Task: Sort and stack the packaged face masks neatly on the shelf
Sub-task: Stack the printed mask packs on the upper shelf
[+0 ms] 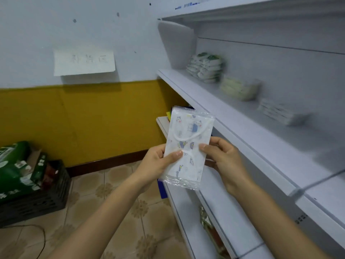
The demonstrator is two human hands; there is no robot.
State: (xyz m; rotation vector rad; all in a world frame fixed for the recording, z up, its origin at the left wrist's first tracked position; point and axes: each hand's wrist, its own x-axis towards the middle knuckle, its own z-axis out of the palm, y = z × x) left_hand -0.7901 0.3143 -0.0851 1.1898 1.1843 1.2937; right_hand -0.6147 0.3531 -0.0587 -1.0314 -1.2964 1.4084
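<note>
Seen from a head-worn camera looking forward and down, two bare forearms reach in from the bottom edge and meet in the middle of the frame. Between them is a packaged face mask [188, 146], a white mask printed with small cartoon figures and sealed in clear crinkled plastic, held upright in the air in front of a white shelf unit. The left hand [158, 161] grips the pack's left edge, its thumb pressed flat on the front and its fingers curled behind. The right hand [224, 159] pinches the right edge in the same way, thumb on the front, fingers folded behind. The pack is not touching the shelf [242, 131], which runs along the right side at about its height. On that shelf, towards the back, sit three separate piles in a row: a stack of green-and-white packs [205, 67] farthest away, a pale cream stack [239, 88] beside it, and a low white stack [280, 114] nearest; all three are blurred. A lower shelf [224, 212] shows beneath the hands. On the left, a paper sign [84, 61] hangs on a wall that is pale above and yellow below. At the lower left, a green cardboard box [16, 169] rests on a black crate [37, 200] on a patterned tiled floor [130, 212].
</note>
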